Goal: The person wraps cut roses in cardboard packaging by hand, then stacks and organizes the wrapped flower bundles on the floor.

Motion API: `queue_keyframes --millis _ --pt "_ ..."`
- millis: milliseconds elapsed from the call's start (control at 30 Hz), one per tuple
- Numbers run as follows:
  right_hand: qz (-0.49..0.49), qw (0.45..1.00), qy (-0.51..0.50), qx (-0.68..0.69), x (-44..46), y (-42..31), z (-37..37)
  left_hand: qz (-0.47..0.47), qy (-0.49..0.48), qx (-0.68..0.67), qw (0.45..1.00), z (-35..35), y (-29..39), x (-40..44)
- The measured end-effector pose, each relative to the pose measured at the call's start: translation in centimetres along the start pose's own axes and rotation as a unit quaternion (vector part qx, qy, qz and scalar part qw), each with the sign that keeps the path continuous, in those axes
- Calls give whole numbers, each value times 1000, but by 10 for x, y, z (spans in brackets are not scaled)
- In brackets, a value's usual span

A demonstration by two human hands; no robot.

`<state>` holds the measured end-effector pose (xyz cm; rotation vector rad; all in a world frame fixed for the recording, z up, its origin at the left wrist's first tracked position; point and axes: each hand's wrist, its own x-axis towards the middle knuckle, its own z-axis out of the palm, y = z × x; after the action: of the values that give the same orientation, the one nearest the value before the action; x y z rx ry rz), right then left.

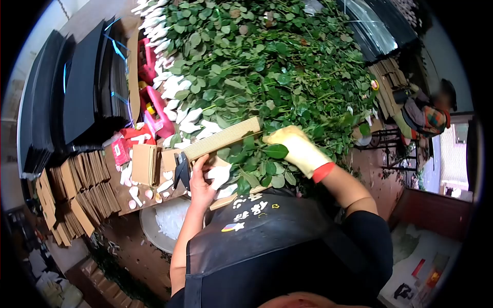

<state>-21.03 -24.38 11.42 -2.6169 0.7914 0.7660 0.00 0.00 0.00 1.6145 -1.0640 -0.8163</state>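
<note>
Maybe could crush wrapped heads (pixel 222 175) or snap leafy stems (pixel 250 155) by near edge of surface (pixel 177 191), from pressing corrugated card (pixel 224 138) too hard; touching card w/ half-curled L hand (pixel 201 186), w/ hold unclear; can't tell grip of gloved R hand (pixel 297 146), w/ hidden fingertips.

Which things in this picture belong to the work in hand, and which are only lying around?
Likely in use:
- tan corrugated cardboard strip, at the bare left hand
- white wrapped head beside that hand
- green leafy stems, near the yellow-gloved right hand

Apparently lying about:
- stacked black sheets
- pink plastic object
- glossy red packet
</note>
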Motion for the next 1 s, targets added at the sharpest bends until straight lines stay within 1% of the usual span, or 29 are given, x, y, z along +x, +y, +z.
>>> queue_keyframes --millis 33,67,100,167,200,233,300,333,367,433,500,567,633,700,767,800,833,900,933,967,1000 --pt "28 999 19 -5 4 -3 14 8 7 10 1000 -4 4 3" --pt "19 993 109 49 5 -1 28 24 17 33 999 -8 2 4" --pt "35 984 150 91 -20 15 37 12 24 32 999 16 11 -11" --pt "55 942 274 184 -18 19 42 23 44 67 997 12 11 -5" --pt "-39 854 418 306 -16 18 52 30 57 34 997 15 18 -2" --pt "-43 963 218 152 -15 25 44 34 36 71 996 12 26 0" --pt "-186 965 151 101 -7 42 49 43 0 146 988 4 42 6" --pt "-174 975 92 98 -4 44 41 45 4 129 991 5 46 7" --pt "-238 938 194 162 -7 53 40 38 5 121 992 7 47 9" --pt "-166 973 76 141 -11 55 -22 16 7 112 994 4 49 7" --pt "-67 973 185 122 17 53 -55 21 17 127 992 7 49 5" --pt "-8 972 236 8 64 45 -74 13 26 131 991 9 47 5" --pt "-45 956 288 -29 117 46 -47 4 21 126 992 8 45 5" --pt "-38 963 204 -171 170 60 -14 6 22 131 991 9 46 4" --pt "4 982 179 -51 182 54 -29 18 21 137 990 7 43 5" --pt "-84 929 360 32 156 45 -40 12 20 135 991 6 45 7" --pt "-155 855 493 35 148 39 -48 1 18 129 992 7 47 6" --pt "-258 828 490 92 92 25 -80 -19 14 98 995 6 42 5" --pt "-253 817 508 96 66 19 -86 -25 15 86 996 7 44 5" --pt "-251 806 526 101 46 15 -88 -33 1 110 993 6 44 6" --pt "-295 807 495 130 33 22 -88 -42 -12 133 990 5 44 7"
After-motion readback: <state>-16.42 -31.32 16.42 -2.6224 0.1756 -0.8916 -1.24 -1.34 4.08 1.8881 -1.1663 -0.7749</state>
